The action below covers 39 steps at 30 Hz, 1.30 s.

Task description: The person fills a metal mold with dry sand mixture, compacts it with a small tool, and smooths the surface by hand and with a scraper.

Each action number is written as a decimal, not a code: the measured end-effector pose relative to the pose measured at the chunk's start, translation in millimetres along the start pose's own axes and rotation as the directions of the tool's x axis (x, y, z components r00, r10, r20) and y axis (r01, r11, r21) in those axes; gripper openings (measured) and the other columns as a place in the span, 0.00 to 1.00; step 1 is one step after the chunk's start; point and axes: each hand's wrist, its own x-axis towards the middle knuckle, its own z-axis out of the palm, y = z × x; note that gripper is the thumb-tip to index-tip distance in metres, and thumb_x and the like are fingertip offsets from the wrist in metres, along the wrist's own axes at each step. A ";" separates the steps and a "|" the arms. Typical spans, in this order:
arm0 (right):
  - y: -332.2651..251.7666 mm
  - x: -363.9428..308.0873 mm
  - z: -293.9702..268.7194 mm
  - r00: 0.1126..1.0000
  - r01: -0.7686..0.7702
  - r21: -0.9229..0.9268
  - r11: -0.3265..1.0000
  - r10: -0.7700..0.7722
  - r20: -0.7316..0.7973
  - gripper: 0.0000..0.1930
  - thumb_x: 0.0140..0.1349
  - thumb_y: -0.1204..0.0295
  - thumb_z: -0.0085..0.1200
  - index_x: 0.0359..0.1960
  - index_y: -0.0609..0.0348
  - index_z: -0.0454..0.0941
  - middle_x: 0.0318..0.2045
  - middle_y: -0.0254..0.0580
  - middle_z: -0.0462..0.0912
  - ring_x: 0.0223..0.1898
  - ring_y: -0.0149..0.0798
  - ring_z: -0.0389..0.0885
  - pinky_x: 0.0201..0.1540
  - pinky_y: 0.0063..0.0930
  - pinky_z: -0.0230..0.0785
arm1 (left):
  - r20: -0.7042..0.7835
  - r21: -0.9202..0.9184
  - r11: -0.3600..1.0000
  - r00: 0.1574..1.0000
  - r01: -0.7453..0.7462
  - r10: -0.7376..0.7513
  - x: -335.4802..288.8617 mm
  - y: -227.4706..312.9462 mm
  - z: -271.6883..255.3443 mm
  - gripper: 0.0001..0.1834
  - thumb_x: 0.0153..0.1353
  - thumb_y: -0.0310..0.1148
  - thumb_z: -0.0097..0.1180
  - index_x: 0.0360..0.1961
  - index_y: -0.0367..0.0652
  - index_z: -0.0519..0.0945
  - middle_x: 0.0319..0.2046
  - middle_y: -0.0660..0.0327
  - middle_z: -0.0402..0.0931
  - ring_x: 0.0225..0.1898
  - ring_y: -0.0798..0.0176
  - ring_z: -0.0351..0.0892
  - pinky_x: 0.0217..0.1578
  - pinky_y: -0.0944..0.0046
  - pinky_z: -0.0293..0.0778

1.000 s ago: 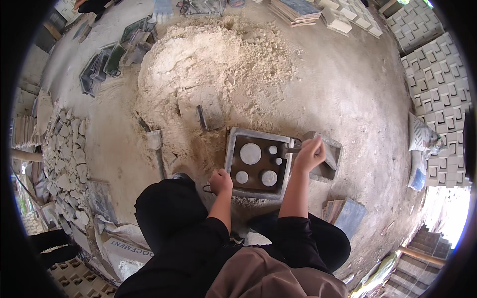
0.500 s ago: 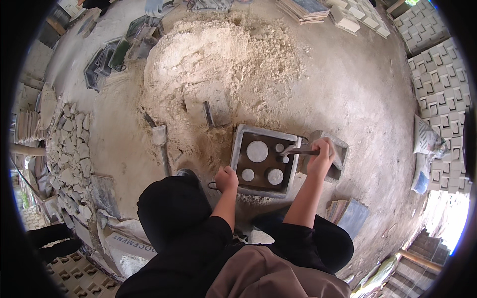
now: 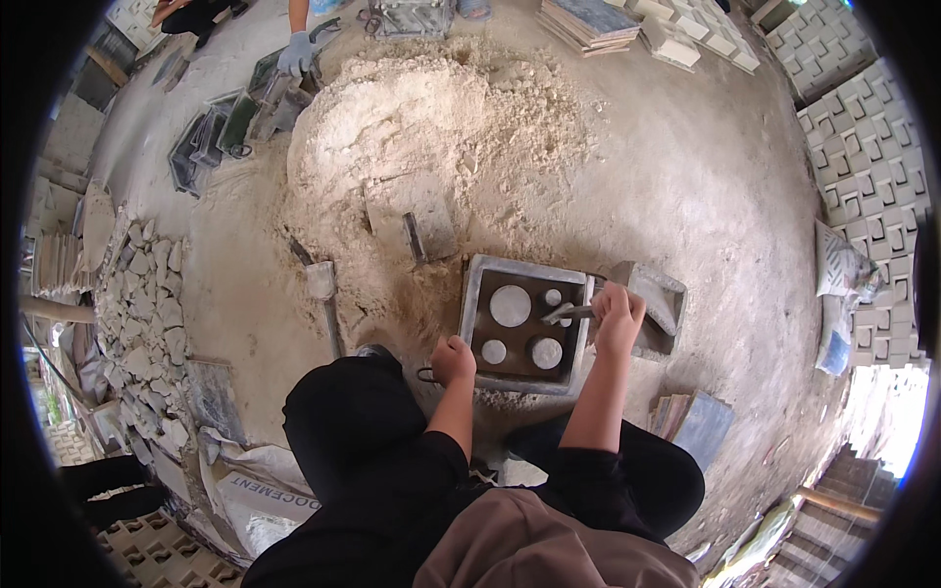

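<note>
- While the left hand (image 3: 453, 360) sits at the near left corner of the steel box mould (image 3: 534, 268), the right hand (image 3: 616, 312) holds a flat-bladed tool (image 3: 576, 313) out over the mould's right wall.
- Right fingers: curled and pressed together round the tool's handle. Left fingers: folded into a fist beside a dark wire loop (image 3: 424, 374); whether they grip it, I cannot tell.
- The mould lies on the ground just beyond the person's knees, between the left hand and a grey trough (image 3: 659, 299) on the right.
- The work looks partway along: the frame is standing closed and the round cores (image 3: 510, 306) are set inside. The brown surface around them seems to lie below the rim, so that space looks unfinished.
- Counts: one mould; five cores, one large, two middling and two small, the smallest perhaps half hidden behind the blade; one tool in hand; one trough.
- Farther left: one square-plated float (image 3: 438, 211), one long-handled mallet (image 3: 321, 279) and one pale sand heap (image 3: 392, 108).
- At the far left, one co-worker's gloved hand (image 3: 295, 55) reaches down to metal frames (image 3: 238, 122), too bunched to count.
</note>
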 end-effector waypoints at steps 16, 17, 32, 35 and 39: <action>25.5 29.6 -18.6 0.962 0.266 0.057 0.962 -0.269 0.044 0.18 0.52 0.77 0.37 0.05 0.58 0.53 0.07 0.32 0.57 0.11 0.24 0.52 0.15 0.22 0.45 | 0.004 -0.002 0.999 0.999 -0.034 0.034 -3.9 0.8 -3.1 0.18 0.51 0.39 0.34 0.27 0.38 0.74 0.29 0.43 0.74 0.33 0.39 0.72 0.35 0.43 0.66; 22.5 35.2 -20.6 0.966 0.232 0.156 0.960 -0.245 0.075 0.18 0.51 0.77 0.37 0.05 0.58 0.52 0.07 0.32 0.56 0.10 0.25 0.51 0.15 0.22 0.45 | 0.007 0.000 1.000 1.000 -0.026 0.026 -3.2 0.2 -2.5 0.18 0.51 0.39 0.34 0.27 0.38 0.74 0.29 0.43 0.74 0.33 0.39 0.72 0.35 0.43 0.66; 20.9 41.4 -32.9 0.965 0.189 0.086 0.978 -0.201 0.169 0.16 0.50 0.78 0.37 0.06 0.56 0.54 0.06 0.31 0.52 0.09 0.26 0.50 0.15 0.24 0.49 | 0.067 0.024 1.000 0.998 -0.002 0.000 -1.6 -3.2 -1.5 0.19 0.52 0.40 0.33 0.28 0.37 0.74 0.30 0.44 0.74 0.35 0.40 0.72 0.36 0.44 0.66; 5.4 55.7 -27.5 0.965 0.095 0.041 0.995 -0.102 0.240 0.15 0.48 0.78 0.38 0.06 0.57 0.55 0.06 0.31 0.54 0.09 0.27 0.50 0.14 0.24 0.47 | 0.038 0.000 1.000 0.999 -0.015 0.015 -1.1 3.7 0.7 0.19 0.52 0.40 0.33 0.28 0.37 0.74 0.31 0.44 0.74 0.35 0.39 0.72 0.36 0.44 0.65; -8.0 48.0 -27.4 0.925 0.103 -0.016 0.995 -0.090 0.370 0.13 0.46 0.78 0.39 0.06 0.60 0.58 0.07 0.31 0.56 0.10 0.27 0.54 0.14 0.23 0.49 | -0.009 0.003 1.000 1.000 -0.024 0.024 5.7 -3.8 4.5 0.19 0.52 0.40 0.33 0.28 0.37 0.74 0.30 0.44 0.74 0.34 0.39 0.72 0.35 0.44 0.65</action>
